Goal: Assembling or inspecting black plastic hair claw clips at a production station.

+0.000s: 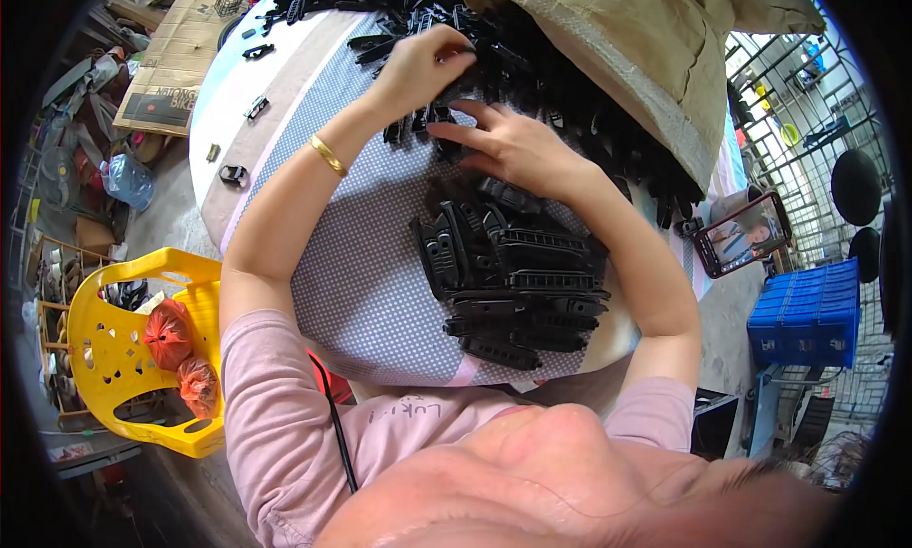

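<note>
My left hand [418,68], with a gold bangle [328,156] at the wrist, reaches over the near edge of a heap of black plastic parts [608,140]. Its thumb and fingers are curled together in a pinch; what they hold, if anything, is lost against the black heap. Just nearer and to the right is my right hand [522,149], fingers stretched and apart, their tips next to small black parts. Between my forearms lies a neater group of long ribbed black plastic parts [541,263], stacked side by side on the patterned tablecloth [351,273].
A brown sack [636,54] lies across the heap at the far right. Loose small parts [233,175] dot the table's left side. A phone [744,235] stands at the right edge, near blue crates [806,315]. A yellow chair [114,330] holds red bags [169,334].
</note>
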Demonstrator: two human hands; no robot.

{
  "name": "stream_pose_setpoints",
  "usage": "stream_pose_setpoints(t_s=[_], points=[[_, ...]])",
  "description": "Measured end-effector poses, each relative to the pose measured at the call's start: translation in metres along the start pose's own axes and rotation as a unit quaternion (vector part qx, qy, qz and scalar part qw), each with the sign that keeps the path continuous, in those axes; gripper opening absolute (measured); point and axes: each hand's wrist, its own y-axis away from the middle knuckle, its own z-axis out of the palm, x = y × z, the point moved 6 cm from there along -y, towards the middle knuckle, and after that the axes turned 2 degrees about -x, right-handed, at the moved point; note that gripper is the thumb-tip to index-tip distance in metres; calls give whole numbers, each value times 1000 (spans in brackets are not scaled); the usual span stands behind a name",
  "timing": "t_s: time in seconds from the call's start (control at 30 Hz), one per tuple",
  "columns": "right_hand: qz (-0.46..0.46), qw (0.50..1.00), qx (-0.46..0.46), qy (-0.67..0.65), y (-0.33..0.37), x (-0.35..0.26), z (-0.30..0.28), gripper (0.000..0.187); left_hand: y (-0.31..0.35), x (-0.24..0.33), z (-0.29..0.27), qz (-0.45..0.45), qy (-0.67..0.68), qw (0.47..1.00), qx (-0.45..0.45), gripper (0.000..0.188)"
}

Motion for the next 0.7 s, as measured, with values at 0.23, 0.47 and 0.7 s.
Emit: stream_pose_setpoints(t_s=[0.23, 0.47, 0.7], points=[[59, 994, -30, -83, -6, 16, 15, 28, 0, -21, -1, -172, 398, 901, 12, 28], [247, 928, 89, -263, 20, 44, -5, 33, 7, -11, 10, -201, 451, 869, -11, 29], [286, 799, 176, -499, 26, 58, -15, 25, 19, 15, 28, -230, 500, 835, -10, 27]])
